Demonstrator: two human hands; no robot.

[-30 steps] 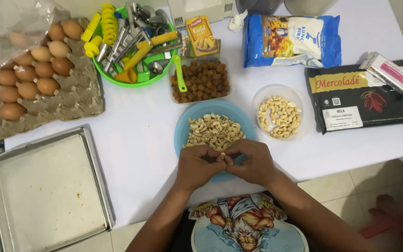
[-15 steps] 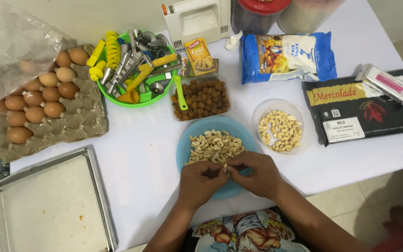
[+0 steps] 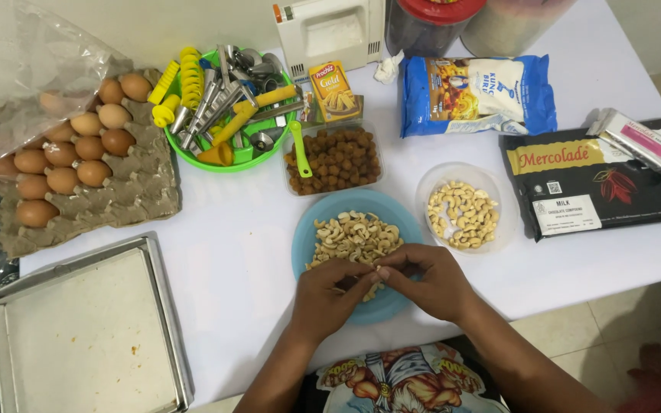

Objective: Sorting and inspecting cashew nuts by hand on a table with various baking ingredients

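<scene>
Two bare hands meet over a blue plate [image 3: 311, 233] heaped with cashew pieces [image 3: 357, 235] at the near edge of a white table [image 3: 231, 252], the fingertips of both pinched together on a single small nut. The left hand [image 3: 329, 294] and the right hand [image 3: 430, 281] touch at the thumbs and forefingers, closed tight around the piece between them, though the nut itself is mostly hidden by the fingers. Judging by how things lie, the work of breaking cashews looks well under way but not finished: the plate already carries a good mound of split pieces, while a clear plastic tub [image 3: 491, 183] just to its right holds whole cashews yet to be handled. The rest of the spread appears untouched. A second clear tub of small brown balls [image 3: 336, 159] with a green spoon [image 3: 300, 149] sits just behind the plate, a green bowl [image 3: 193, 153] crammed with metal and yellow kitchen tools stands behind that, and a cardboard tray of brown eggs [image 3: 70, 160] lies to the left. A bare metal baking tray [image 3: 86, 336] waits at the near left corner. A blue bag [image 3: 476, 95] and a black slab-shaped packet [image 3: 598, 183] lie on the right, both seemingly sealed.
</scene>
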